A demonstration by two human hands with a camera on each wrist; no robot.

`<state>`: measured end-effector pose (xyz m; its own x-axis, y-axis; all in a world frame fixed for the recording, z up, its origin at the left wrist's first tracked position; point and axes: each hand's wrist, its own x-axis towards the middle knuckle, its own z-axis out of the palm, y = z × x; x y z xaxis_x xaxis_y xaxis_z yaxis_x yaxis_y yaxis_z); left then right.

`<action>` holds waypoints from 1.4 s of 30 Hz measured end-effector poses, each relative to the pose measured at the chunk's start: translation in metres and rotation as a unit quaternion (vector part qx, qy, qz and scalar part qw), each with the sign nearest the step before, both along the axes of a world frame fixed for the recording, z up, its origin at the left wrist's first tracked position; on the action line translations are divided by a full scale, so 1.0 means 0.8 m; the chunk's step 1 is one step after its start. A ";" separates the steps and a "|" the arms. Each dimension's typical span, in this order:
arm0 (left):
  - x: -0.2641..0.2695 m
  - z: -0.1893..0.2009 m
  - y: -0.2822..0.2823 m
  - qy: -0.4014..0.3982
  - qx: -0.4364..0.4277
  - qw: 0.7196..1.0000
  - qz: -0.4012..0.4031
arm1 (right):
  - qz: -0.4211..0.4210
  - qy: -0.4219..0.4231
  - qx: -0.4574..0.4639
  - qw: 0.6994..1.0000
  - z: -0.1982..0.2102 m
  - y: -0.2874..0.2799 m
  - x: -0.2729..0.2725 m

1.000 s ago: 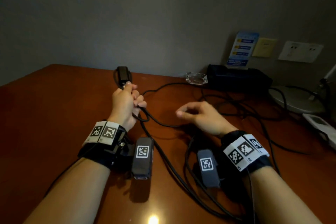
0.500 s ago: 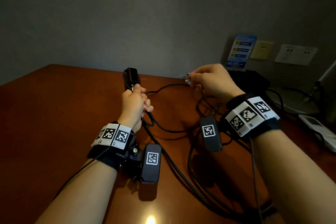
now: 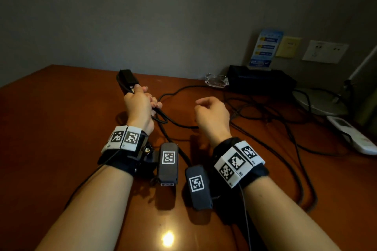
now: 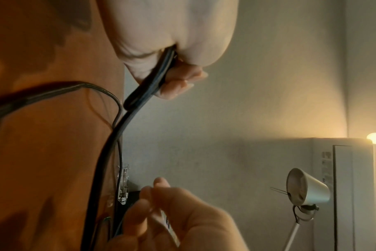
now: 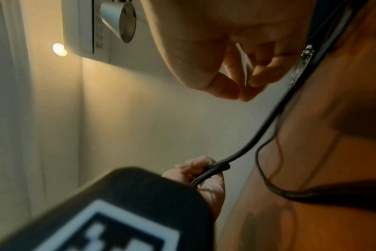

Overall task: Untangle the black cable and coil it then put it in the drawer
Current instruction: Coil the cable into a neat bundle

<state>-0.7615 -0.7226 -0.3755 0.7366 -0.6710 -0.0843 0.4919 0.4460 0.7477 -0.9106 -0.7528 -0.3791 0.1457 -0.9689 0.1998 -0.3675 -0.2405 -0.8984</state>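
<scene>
Back from the wall, right hand hovers, fingers curled, apparently empty; left hand grips gathered black cable loops. Coiling: grab more slack next.

Your right hand fills the upper part of the right wrist view, its fingers curled with thumb and fingertips pinched together; whether a thin pale strip lies between them cannot be told. Below, your left hand grips a folded bundle of the black cable, from which one strand rises along the edge of the brown tabletop. A wrist camera housing with a black-and-white marker blocks the lower left, and a white lamp head shows at the top.
</scene>
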 end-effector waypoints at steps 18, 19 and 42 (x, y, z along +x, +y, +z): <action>-0.024 0.009 0.004 -0.034 -0.016 0.999 -0.031 | -0.008 0.295 -0.439 0.849 0.044 -0.075 -0.097; -0.027 0.010 0.005 -0.035 -0.021 0.999 -0.035 | -0.002 0.304 -0.439 0.845 0.046 -0.074 -0.095; -0.025 -0.002 -0.001 -0.096 0.033 0.991 0.087 | 0.330 0.136 0.103 0.928 0.007 -0.047 -0.093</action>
<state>-0.7813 -0.7235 -0.3774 0.8473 -0.5303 0.0296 0.2577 0.4590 0.8502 -0.9847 -0.7908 -0.3734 0.7398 -0.6635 -0.1115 -0.4210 -0.3273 -0.8459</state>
